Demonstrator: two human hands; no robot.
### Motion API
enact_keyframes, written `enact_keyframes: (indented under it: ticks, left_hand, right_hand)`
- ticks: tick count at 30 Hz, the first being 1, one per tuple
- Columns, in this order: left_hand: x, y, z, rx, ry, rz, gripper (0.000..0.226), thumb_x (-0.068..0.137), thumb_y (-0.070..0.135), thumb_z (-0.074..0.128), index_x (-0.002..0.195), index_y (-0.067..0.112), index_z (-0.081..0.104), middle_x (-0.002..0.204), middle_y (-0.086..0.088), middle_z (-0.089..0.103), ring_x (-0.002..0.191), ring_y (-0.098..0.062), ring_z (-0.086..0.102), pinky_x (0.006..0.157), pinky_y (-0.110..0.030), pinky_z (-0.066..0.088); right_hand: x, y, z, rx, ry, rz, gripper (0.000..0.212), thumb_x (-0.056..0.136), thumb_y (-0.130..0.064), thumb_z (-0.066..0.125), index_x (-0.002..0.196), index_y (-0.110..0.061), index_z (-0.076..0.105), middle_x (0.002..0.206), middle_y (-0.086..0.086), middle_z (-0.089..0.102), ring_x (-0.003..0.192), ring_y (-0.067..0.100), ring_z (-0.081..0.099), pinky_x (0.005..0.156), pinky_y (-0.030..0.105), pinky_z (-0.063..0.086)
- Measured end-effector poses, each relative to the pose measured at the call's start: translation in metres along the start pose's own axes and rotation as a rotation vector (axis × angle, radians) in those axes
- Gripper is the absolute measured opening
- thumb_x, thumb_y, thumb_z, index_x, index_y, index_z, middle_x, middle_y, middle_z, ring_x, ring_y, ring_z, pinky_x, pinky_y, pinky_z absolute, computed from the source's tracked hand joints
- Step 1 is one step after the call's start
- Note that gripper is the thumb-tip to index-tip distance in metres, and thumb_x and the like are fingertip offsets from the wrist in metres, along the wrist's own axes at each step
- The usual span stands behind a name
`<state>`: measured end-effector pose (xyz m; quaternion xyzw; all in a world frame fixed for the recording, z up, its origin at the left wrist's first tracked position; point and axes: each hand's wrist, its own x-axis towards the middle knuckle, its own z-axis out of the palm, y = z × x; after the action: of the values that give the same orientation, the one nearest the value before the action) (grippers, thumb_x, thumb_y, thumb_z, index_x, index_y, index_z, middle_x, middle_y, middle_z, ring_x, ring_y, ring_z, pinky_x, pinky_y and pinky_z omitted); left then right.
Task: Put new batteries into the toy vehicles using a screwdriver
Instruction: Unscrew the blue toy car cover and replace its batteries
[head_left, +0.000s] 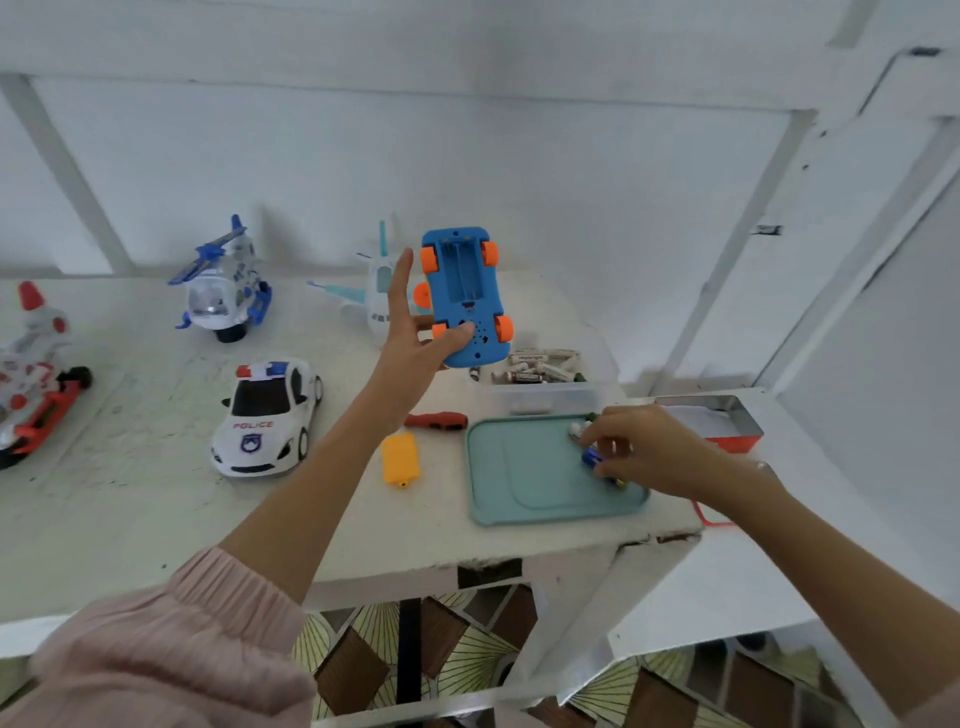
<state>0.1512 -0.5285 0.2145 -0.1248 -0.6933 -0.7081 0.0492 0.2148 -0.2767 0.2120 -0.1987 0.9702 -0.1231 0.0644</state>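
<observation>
My left hand (415, 332) holds a blue toy car (466, 296) with orange wheels above the table, underside toward me, its battery bay open and empty. My right hand (644, 452) reaches onto the teal tray (519, 478) and pinches blue batteries (597, 460) at the tray's right side. A white battery (576, 430) lies by the fingertips. The red-handled screwdriver (436, 420) lies on the table left of the tray. The yellow battery cover (400, 460) lies just below it.
A clear tub of batteries (540, 371) stands behind the tray. A police car (267, 415), a helicopter (223, 286), a white plane (376, 296) and a red-white vehicle (36, 374) stand on the white table. A metal tin (717, 421) sits at the right.
</observation>
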Motion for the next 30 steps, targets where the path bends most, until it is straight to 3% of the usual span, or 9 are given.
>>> enact_keyframes:
  ticks: [3,10,14,16,18,22,25,27,30]
  left_hand:
    - [0.002,0.001,0.010,-0.020,-0.015,-0.007,0.084,0.091,0.004,0.059,0.141,0.048,0.007,0.136,-0.015,0.047,0.113,-0.024,0.058,0.069,-0.023,0.056]
    - [0.000,0.001,0.015,0.008,-0.028,0.007,0.083,0.091,0.005,0.060,0.137,0.052,0.010,0.140,-0.009,0.042,0.111,-0.012,0.057,0.071,-0.022,0.055]
    - [-0.006,0.003,0.010,0.042,-0.039,0.025,0.083,0.090,0.001,0.060,0.135,0.052,0.013,0.136,-0.004,0.044,0.110,-0.009,0.055,0.073,-0.019,0.053]
    - [-0.009,0.005,0.007,0.057,-0.046,0.027,0.083,0.089,0.001,0.060,0.132,0.055,0.014,0.131,0.001,0.046,0.108,-0.004,0.055,0.074,-0.017,0.052]
    - [-0.013,0.007,0.005,0.060,-0.049,0.018,0.083,0.089,0.001,0.061,0.130,0.057,0.015,0.128,0.003,0.048,0.105,-0.002,0.056,0.076,-0.020,0.052]
    - [-0.019,0.013,0.002,0.056,-0.051,-0.015,0.085,0.088,0.002,0.063,0.131,0.057,0.015,0.115,0.004,0.053,0.087,-0.003,0.065,0.071,-0.020,0.054]
    - [-0.023,0.018,-0.001,0.070,-0.047,-0.013,0.084,0.088,0.002,0.063,0.123,0.062,0.015,0.112,0.005,0.052,0.078,-0.001,0.067,0.065,-0.018,0.053]
    - [-0.025,0.019,-0.003,0.073,-0.040,-0.009,0.084,0.088,0.000,0.062,0.122,0.061,0.015,0.112,0.008,0.050,0.082,-0.003,0.066,0.064,-0.016,0.052]
    - [-0.029,0.019,-0.004,0.087,-0.048,-0.017,0.082,0.088,0.000,0.062,0.127,0.056,0.016,0.112,0.009,0.049,0.093,-0.009,0.060,0.063,-0.013,0.051]
  right_hand:
    - [-0.004,0.000,0.006,-0.008,-0.044,0.042,0.036,0.079,-0.016,0.069,0.115,-0.016,0.061,0.090,-0.006,0.049,0.073,0.007,0.042,0.063,0.015,0.029]
    - [-0.006,-0.005,0.008,0.029,-0.046,0.023,0.041,0.085,-0.008,0.057,0.124,-0.021,0.056,0.103,-0.001,0.053,0.085,0.010,0.046,0.072,0.014,0.030]
    - [0.001,-0.023,-0.027,0.310,0.289,-0.028,0.032,0.078,0.000,0.066,0.105,-0.017,0.064,0.080,-0.007,0.057,0.068,0.005,0.053,0.068,0.012,0.042]
    - [0.007,-0.035,-0.049,0.521,0.472,-0.071,0.034,0.076,0.004,0.067,0.102,-0.019,0.064,0.079,0.001,0.061,0.067,0.010,0.058,0.069,0.014,0.049]
    - [0.019,-0.050,-0.064,0.611,0.547,-0.107,0.036,0.079,0.002,0.065,0.106,-0.022,0.064,0.083,0.002,0.062,0.071,0.013,0.059,0.071,0.017,0.052]
    - [0.049,-0.076,-0.073,0.339,0.556,-0.172,0.036,0.082,0.000,0.060,0.114,-0.016,0.063,0.085,-0.004,0.059,0.066,0.002,0.051,0.067,0.007,0.041]
    - [0.066,-0.086,-0.073,0.190,0.543,-0.161,0.020,0.082,-0.005,0.058,0.101,-0.008,0.060,0.089,0.001,0.063,0.065,0.008,0.048,0.068,0.022,0.045]
    - [0.074,-0.090,-0.073,0.093,0.543,-0.189,0.014,0.080,-0.004,0.057,0.094,-0.006,0.061,0.090,0.005,0.063,0.064,0.012,0.046,0.066,0.026,0.044]
    - [0.084,-0.093,-0.072,0.071,0.542,-0.271,0.016,0.077,0.005,0.055,0.088,0.000,0.066,0.092,0.012,0.057,0.070,0.016,0.046,0.061,0.010,0.034]
